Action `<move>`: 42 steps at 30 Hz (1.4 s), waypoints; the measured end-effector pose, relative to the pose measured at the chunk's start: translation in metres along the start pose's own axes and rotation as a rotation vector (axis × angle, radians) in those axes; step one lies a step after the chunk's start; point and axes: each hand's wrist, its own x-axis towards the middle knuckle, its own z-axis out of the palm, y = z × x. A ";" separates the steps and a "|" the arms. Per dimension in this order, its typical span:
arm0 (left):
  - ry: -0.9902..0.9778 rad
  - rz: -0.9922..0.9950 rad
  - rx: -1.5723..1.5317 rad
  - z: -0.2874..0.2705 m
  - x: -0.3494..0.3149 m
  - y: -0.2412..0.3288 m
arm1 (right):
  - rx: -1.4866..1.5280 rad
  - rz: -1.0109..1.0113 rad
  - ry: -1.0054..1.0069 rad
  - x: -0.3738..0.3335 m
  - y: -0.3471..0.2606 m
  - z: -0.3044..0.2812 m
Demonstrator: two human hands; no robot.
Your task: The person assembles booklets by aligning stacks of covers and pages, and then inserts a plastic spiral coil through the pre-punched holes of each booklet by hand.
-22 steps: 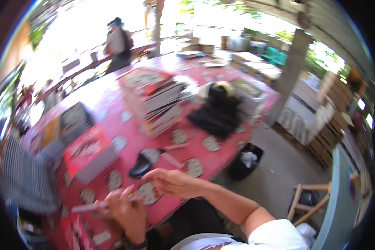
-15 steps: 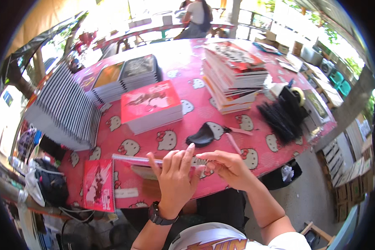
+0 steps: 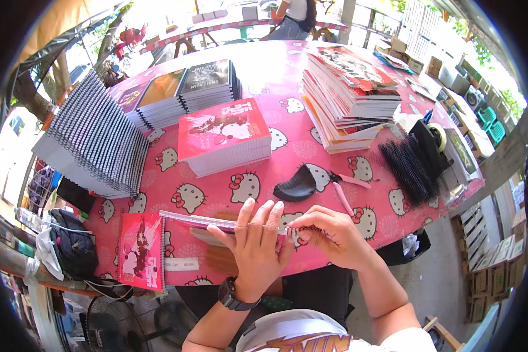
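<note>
Pink tbl (image 3: 214,195): L hand (image 3: 255,249) grip spread o/ nbk (image 3: 196,220), R hand (image 3: 340,237) grip pinching coil (image 3: 293,233), mostly hidden.

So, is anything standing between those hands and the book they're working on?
Nothing visible does: the left hand lies spread against the book, and the right hand has its fingers at the book's right end. The pink-handled pliers lie beyond the hands, not between.

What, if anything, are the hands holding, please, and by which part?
A book: the left hand spreads over its long edge near the right end; the right hand is at that end, its exact grip unclear.
</note>
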 end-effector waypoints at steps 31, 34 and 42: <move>-0.249 0.180 -0.372 -0.039 0.018 -0.032 | -0.060 0.035 -0.178 0.008 -0.013 0.001; -0.288 0.201 -0.277 -0.037 0.019 -0.032 | 0.105 0.238 -0.185 0.023 0.034 -0.007; -0.313 0.217 -0.289 -0.038 0.022 -0.031 | -0.883 0.177 0.115 0.035 0.130 0.019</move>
